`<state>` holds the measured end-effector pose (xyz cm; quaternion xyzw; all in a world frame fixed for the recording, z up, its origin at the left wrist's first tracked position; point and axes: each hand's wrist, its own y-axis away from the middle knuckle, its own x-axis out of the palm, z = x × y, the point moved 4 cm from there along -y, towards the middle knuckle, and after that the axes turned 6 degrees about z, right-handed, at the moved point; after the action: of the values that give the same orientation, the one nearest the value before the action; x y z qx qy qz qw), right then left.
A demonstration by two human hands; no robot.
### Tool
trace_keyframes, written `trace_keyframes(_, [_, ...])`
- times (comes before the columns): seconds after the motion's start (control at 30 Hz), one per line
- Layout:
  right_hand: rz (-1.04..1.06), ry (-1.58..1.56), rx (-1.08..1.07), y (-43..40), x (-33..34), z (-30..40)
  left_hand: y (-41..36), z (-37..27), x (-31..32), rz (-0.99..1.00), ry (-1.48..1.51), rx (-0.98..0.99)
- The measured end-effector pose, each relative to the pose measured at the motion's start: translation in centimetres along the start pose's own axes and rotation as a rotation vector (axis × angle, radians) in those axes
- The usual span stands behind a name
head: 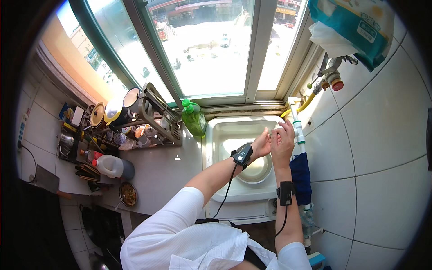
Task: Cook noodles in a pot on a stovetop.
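Observation:
My left hand [262, 144] is over the right side of the white sink [217, 189], its palm turned toward my other hand. Close against it is my right hand [283, 143], fingers bent, beside the white water pipe [297, 126] on the wall. A small pale piece shows between the hands, but I cannot make out what it is or whether either hand grips it. Below them a round basin [258, 179] sits inside the sink, partly covered by my left forearm. A dark blue cloth [300, 179] hangs on the pipe next to my right forearm.
A green pump bottle [194, 121] stands at the sink's left rear corner. Along the counter [162, 168] are a loaded dish rack [173, 130], a plastic jug [113, 166] and a bowl of food [129, 194]. A tissue pack [357, 30] hangs upper right.

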<state>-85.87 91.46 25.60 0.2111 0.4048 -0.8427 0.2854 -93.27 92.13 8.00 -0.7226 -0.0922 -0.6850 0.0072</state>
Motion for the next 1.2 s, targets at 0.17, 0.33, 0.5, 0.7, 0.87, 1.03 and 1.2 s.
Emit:
trace_keyframes(0.17, [-0.017,0.007,0.009,0.1,-0.3,-0.3,0.3,0.4,1.6,-0.062,-0.026,0.019])
trace_keyframes(0.33, [-0.008,-0.002,0.012,0.0,-0.3,-0.2,0.4,0.3,2.5,0.016,-0.031,0.002])
trace_keyframes(0.5, [-0.009,-0.005,0.004,0.1,-0.2,-0.2,0.5,0.3,2.6,0.002,-0.013,-0.014])
trace_keyframes(0.7, [0.003,-0.011,0.010,0.0,-0.5,-0.5,-0.1,0.8,2.5,-0.037,-0.029,-0.030])
trace_keyframes(0.87, [-0.003,-0.024,-0.009,0.0,0.1,-0.2,-0.7,0.2,1.0,0.101,0.086,-0.059])
trace_keyframes(1.03, [-0.271,-0.058,0.067,1.1,-1.4,0.3,0.1,0.7,2.3,-0.177,0.002,-0.049])
trace_keyframes(1.2, [-0.083,-0.574,0.561,7.4,4.8,-8.7,0.7,0.1,0.6,0.047,-0.232,-0.171])
